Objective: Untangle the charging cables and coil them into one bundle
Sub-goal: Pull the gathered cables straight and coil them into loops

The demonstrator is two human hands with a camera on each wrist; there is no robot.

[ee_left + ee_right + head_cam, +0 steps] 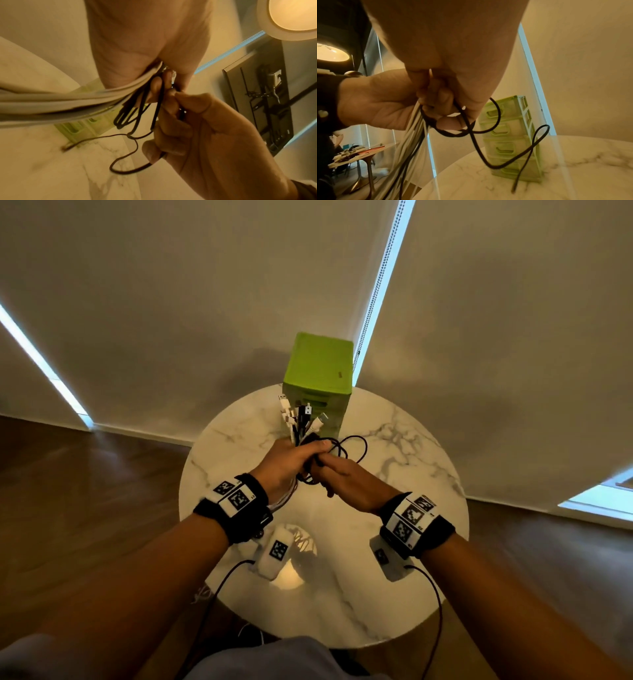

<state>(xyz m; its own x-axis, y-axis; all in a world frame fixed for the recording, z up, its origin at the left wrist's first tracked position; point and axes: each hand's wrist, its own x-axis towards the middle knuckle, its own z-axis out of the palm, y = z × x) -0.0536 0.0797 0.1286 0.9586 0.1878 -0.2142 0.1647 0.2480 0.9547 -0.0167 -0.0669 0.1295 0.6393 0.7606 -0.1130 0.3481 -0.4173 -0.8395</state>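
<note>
My left hand (291, 460) grips a bundle of white and black charging cables (297, 419) above the round marble table (394, 594); their plug ends fan upward. The white strands (68, 100) run back under my left wrist. My right hand (342, 477) sits against the left one and pinches a thin black cable (346, 448), whose loops hang to the right. In the right wrist view that black cable (496, 159) dangles in loops down to the tabletop. In the left wrist view my right hand (197, 128) has the black cable (154, 116) threaded through its curled fingers.
A green plastic drawer unit (320, 371) stands at the table's far edge, just behind the cables. Roller blinds cover the windows behind. Wooden floor surrounds the table. Black sensor leads (219, 587) trail from both wrists toward my lap.
</note>
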